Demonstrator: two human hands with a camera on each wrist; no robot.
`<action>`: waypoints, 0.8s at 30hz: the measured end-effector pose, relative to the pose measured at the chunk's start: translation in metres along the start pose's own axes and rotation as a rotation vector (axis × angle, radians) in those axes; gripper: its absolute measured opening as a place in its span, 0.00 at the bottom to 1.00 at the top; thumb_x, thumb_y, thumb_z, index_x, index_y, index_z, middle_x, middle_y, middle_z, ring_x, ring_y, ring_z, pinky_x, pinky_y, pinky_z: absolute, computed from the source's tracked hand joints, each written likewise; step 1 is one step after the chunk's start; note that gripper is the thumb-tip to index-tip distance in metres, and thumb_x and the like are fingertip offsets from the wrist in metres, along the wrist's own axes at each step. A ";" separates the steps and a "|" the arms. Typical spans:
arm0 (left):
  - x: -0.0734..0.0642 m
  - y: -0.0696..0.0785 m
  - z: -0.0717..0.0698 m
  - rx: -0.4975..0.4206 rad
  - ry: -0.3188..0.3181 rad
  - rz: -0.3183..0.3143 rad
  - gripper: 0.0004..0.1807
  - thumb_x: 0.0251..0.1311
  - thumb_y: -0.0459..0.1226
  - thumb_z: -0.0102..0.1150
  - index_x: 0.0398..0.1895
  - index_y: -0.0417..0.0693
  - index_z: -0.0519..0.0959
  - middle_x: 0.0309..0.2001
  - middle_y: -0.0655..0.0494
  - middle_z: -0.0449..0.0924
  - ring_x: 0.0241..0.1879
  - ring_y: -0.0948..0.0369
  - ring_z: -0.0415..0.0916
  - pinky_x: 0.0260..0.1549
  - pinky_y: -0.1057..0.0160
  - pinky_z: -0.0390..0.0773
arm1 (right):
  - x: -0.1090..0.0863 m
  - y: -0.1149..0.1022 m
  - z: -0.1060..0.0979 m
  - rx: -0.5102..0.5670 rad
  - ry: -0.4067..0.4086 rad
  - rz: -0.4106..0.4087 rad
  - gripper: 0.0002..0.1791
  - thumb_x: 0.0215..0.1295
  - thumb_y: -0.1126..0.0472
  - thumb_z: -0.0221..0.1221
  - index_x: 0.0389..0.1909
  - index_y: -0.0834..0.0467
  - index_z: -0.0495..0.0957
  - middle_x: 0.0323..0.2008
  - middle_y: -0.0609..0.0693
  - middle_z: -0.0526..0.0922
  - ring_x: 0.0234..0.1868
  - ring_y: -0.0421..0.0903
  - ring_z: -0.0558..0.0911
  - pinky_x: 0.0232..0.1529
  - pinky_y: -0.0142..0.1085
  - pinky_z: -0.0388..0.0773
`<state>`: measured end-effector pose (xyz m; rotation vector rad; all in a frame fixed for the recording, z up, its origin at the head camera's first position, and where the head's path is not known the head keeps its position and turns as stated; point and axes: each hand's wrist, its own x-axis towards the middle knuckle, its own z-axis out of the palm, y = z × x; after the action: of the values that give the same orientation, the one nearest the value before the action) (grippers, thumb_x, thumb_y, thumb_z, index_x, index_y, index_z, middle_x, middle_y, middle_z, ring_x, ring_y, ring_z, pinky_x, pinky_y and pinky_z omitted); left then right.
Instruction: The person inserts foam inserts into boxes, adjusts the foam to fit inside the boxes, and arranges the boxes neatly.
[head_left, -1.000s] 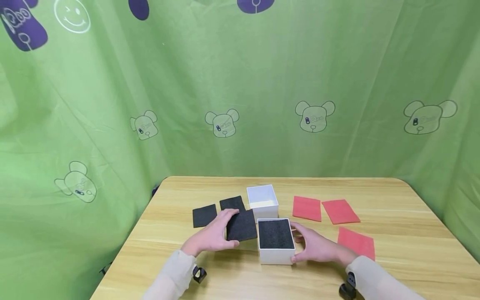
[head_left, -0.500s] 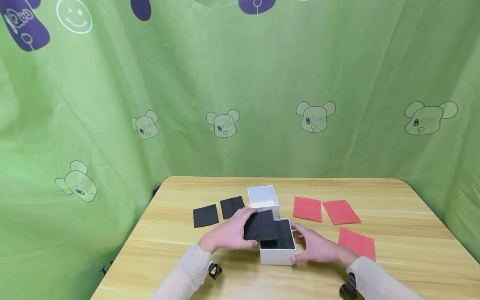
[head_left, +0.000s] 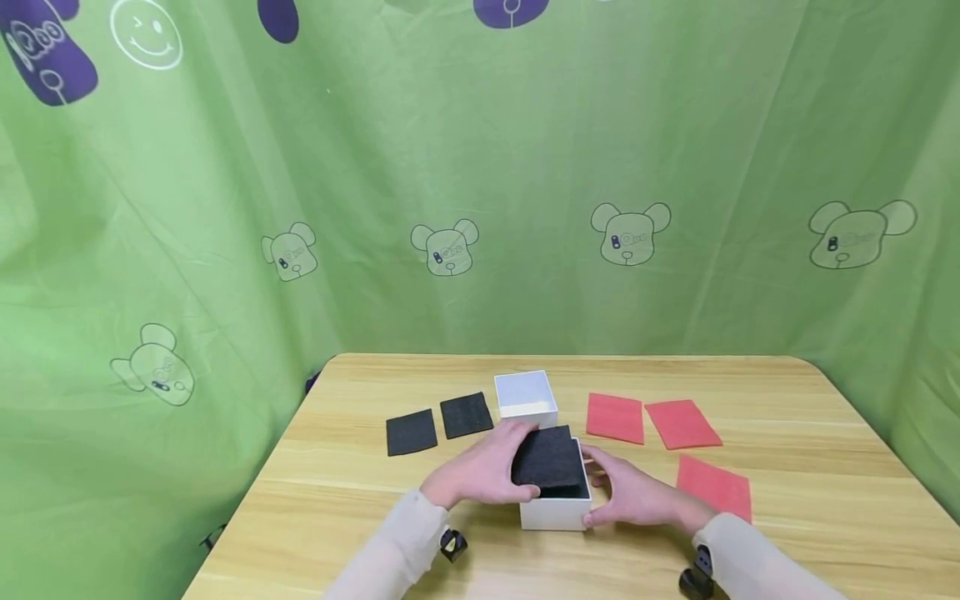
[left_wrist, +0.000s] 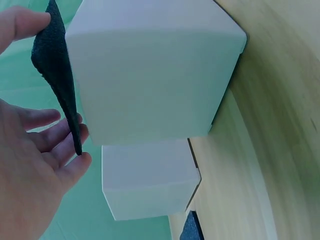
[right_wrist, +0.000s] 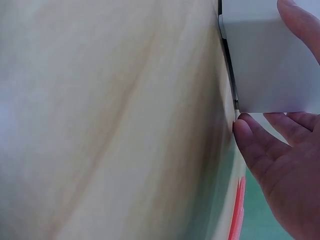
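In the head view, my left hand point(head_left: 483, 471) pinches a black felt square point(head_left: 549, 458) by its edges, thumb near and fingers far. That square hangs slightly tilted over the open top of a white box point(head_left: 555, 515), covering most of it. Dark material shows inside the box below the square. The left wrist view has the square point(left_wrist: 57, 70) edge-on beside the rim of the box point(left_wrist: 155, 85). On the other side, my right hand point(head_left: 637, 492) grips the box, its thumb on the near face. In the right wrist view, fingertips meet the box wall point(right_wrist: 275, 65).
Behind stands a second white box point(head_left: 527, 410), open at the top. Two more black squares, one point(head_left: 411, 432) and another point(head_left: 467, 415), lie to the left. Three red squares lie to the right: one point(head_left: 615, 417), another point(head_left: 682, 423) and a nearer one point(head_left: 712, 485).
My left hand has carried the black felt square rightward, from beside the front box to over its top. The right hand and box have stayed in place.
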<state>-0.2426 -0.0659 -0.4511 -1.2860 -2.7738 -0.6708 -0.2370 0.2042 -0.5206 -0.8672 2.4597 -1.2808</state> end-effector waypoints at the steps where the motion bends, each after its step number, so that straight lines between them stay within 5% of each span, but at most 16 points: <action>1: 0.001 0.000 0.001 0.004 0.000 0.001 0.48 0.46 0.51 0.64 0.70 0.45 0.56 0.64 0.51 0.62 0.59 0.61 0.61 0.58 0.66 0.65 | 0.000 0.000 0.000 0.001 0.000 -0.001 0.60 0.41 0.49 0.74 0.71 0.64 0.49 0.62 0.61 0.67 0.57 0.55 0.73 0.57 0.47 0.70; 24: 0.004 0.004 0.013 0.072 -0.016 -0.002 0.49 0.47 0.54 0.64 0.71 0.46 0.55 0.63 0.53 0.63 0.58 0.62 0.62 0.57 0.67 0.66 | 0.000 -0.001 0.000 -0.012 -0.002 0.008 0.58 0.42 0.47 0.73 0.70 0.63 0.51 0.61 0.61 0.67 0.56 0.55 0.73 0.57 0.47 0.71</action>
<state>-0.2398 -0.0557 -0.4606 -1.2820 -2.7842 -0.5581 -0.2365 0.2042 -0.5200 -0.8602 2.4695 -1.2631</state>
